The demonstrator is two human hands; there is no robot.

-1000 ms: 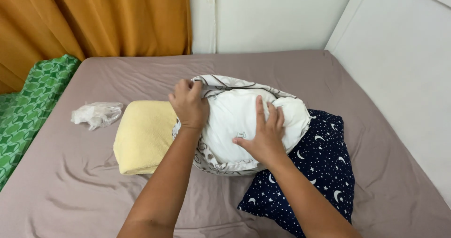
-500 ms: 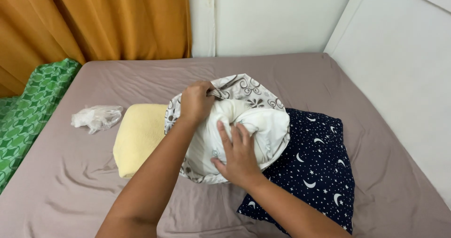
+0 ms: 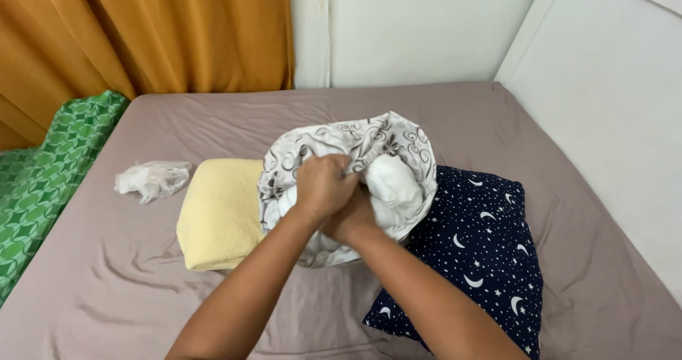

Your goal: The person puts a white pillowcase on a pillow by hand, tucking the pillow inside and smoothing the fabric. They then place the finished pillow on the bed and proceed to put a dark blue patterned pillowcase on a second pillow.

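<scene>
The patterned pillowcase (image 3: 334, 143) is clenched in the left hand (image 3: 321, 184); the right hand (image 3: 350, 218), half hidden beneath, is closed on the white pillow (image 3: 391, 186). Both hands have been drawn together since half a second ago. Beyond, one yellow towel (image 3: 217, 214), one starry pillow (image 3: 476, 253) and one crumpled bag (image 3: 153, 179) are seen on the bed (image 3: 213, 115).

Left hand (image 3: 323, 186) shifted from the top left edge of the patterned pillowcase (image 3: 387, 136) to its middle, closed into a fist on the cloth. Right hand (image 3: 352, 218) left the white pillow (image 3: 394, 186) face, tucked under and behind the left, mostly hidden. Pillowcase pulled further over the pillow; far less white showing. Bundle bunched narrower and taller, uncovering more of the yellow folded towel (image 3: 217, 214).
</scene>
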